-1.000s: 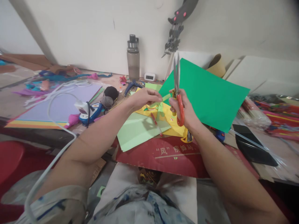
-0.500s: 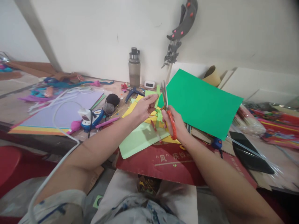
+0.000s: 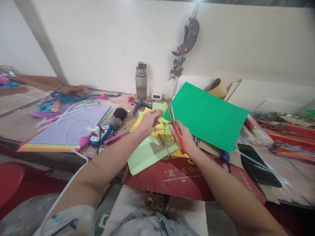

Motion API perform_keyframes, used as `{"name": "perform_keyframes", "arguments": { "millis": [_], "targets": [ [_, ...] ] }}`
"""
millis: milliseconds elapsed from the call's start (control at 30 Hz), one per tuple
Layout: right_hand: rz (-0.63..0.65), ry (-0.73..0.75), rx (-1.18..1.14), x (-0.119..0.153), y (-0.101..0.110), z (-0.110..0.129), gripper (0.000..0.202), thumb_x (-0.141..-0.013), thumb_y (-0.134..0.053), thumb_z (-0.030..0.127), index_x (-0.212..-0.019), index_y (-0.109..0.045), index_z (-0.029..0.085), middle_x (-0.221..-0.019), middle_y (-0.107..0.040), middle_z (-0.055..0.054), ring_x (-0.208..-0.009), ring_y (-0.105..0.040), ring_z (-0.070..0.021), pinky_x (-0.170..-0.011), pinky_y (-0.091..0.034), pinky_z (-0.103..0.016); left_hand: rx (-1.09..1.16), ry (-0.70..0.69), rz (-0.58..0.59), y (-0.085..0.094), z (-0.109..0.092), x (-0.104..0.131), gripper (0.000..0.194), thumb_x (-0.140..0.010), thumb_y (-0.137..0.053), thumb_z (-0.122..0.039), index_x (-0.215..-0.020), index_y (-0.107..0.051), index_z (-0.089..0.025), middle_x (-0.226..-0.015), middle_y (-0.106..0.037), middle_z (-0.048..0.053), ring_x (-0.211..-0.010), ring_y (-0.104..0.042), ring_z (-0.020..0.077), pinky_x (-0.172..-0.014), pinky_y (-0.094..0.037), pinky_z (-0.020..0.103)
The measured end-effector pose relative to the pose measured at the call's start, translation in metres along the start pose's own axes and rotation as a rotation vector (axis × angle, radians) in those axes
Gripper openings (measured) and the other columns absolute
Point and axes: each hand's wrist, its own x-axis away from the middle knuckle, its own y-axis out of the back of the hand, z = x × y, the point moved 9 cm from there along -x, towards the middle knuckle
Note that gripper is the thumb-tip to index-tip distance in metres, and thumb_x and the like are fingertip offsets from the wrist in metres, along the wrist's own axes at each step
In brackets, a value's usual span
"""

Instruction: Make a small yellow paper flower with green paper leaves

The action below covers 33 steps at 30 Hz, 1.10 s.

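Note:
My right hand [image 3: 183,134] is closed on the orange-red handles of the scissors [image 3: 180,139], whose blades point up and away from me. Just left of the blades, my left hand [image 3: 152,120] is pinched; what it holds is too small to make out. Light green scraps [image 3: 167,130] and yellow paper [image 3: 141,121] lie beneath and around both hands. Nearer me, a pale green sheet [image 3: 145,157] rests on a red board [image 3: 172,180], with a red pen [image 3: 164,146] across its right part.
A large green sheet [image 3: 209,116] leans behind my right hand. A water bottle [image 3: 141,83] and small white clock [image 3: 156,96] stand by the wall. Left are a power strip [image 3: 102,134] and lilac sheets [image 3: 66,131]; a black tablet [image 3: 258,165] lies right.
The whole scene sits lower in the view. The thin light green strip that stood up from my left fingers no longer shows. My right hand still grips the scissors.

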Motion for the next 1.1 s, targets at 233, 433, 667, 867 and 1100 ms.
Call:
{"name": "perform_keyframes", "arguments": {
  "millis": [233,433,667,867,1100],
  "targets": [
    [0.121,-0.021,0.041,-0.003,0.005,0.001,0.048,-0.082,-0.063,0.067,-0.096,-0.061,0.021,-0.061,-0.043,0.006,-0.051,-0.041,-0.0118,-0.048,-0.033,-0.025,-0.116,-0.057,0.012,0.015,-0.038,-0.005,0.014,-0.056,-0.075,-0.016,-0.058,-0.062,-0.015,-0.06,-0.052,-0.004,-0.056,-0.045,0.0065,-0.049,-0.039,0.02],
    [0.21,-0.029,0.091,0.0,-0.002,0.008,0.055,-0.082,-0.059,0.069,-0.101,-0.064,0.018,-0.06,-0.044,0.005,-0.052,-0.041,-0.0116,-0.05,-0.032,-0.026,-0.256,0.005,0.062,0.014,-0.036,-0.005,0.016,-0.053,-0.073,-0.017,-0.055,-0.058,-0.015,-0.056,-0.052,-0.003,-0.056,-0.045,0.0078,-0.056,-0.04,0.024],
    [0.238,-0.042,0.093,0.002,-0.001,0.01,0.055,-0.083,-0.06,0.071,-0.098,-0.065,0.018,-0.058,-0.043,0.005,-0.051,-0.04,-0.0116,-0.051,-0.031,-0.026,-0.294,-0.022,0.083,0.015,-0.033,-0.012,0.011,-0.053,-0.071,-0.016,-0.054,-0.06,-0.015,-0.056,-0.055,-0.002,-0.055,-0.047,0.0079,-0.056,-0.036,0.024],
    [0.257,-0.031,0.08,0.004,-0.003,0.011,0.051,-0.084,-0.061,0.068,-0.096,-0.064,0.019,-0.057,-0.043,0.006,-0.05,-0.039,-0.0109,-0.049,-0.028,-0.026,-0.329,-0.041,0.083,0.017,-0.035,-0.013,0.012,-0.055,-0.068,-0.013,-0.052,-0.057,-0.015,-0.055,-0.053,-0.002,-0.055,-0.044,0.0073,-0.057,-0.034,0.025],
    [0.265,-0.033,0.07,0.004,-0.004,0.011,0.05,-0.084,-0.062,0.069,-0.093,-0.063,0.019,-0.057,-0.043,0.006,-0.049,-0.039,-0.0109,-0.048,-0.028,-0.025,-0.362,-0.097,0.109,0.02,-0.036,-0.016,0.016,-0.061,-0.068,-0.011,-0.052,-0.055,-0.016,-0.056,-0.051,-0.002,-0.057,-0.046,0.0088,-0.06,-0.036,0.026]
  ]
}}
